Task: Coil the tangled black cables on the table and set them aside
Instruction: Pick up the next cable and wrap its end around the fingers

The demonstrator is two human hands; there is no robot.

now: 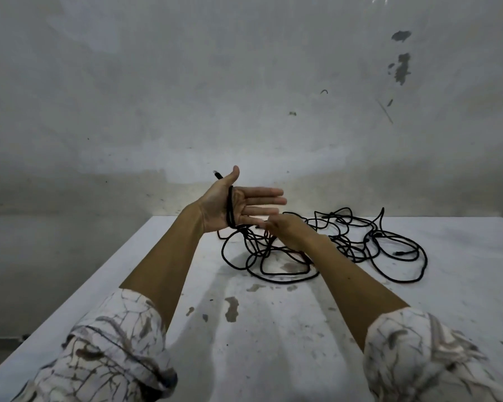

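A tangle of black cables (343,245) lies in loose loops on the far part of the white table (273,329). My left hand (238,204) is raised above the table's far edge, palm up and fingers straight, with turns of black cable wound across the palm; the cable's plug end (217,174) sticks out behind the thumb. My right hand (285,230) hovers just below the left fingertips, blurred, its fingers pinching a strand of the cable that runs down into the tangle.
A stained grey wall (244,97) rises right behind the table. The table's left edge runs diagonally from near left to far centre. Dark stains mark the tabletop in front of the tangle. My patterned sleeves are rolled up at the bottom of the view.
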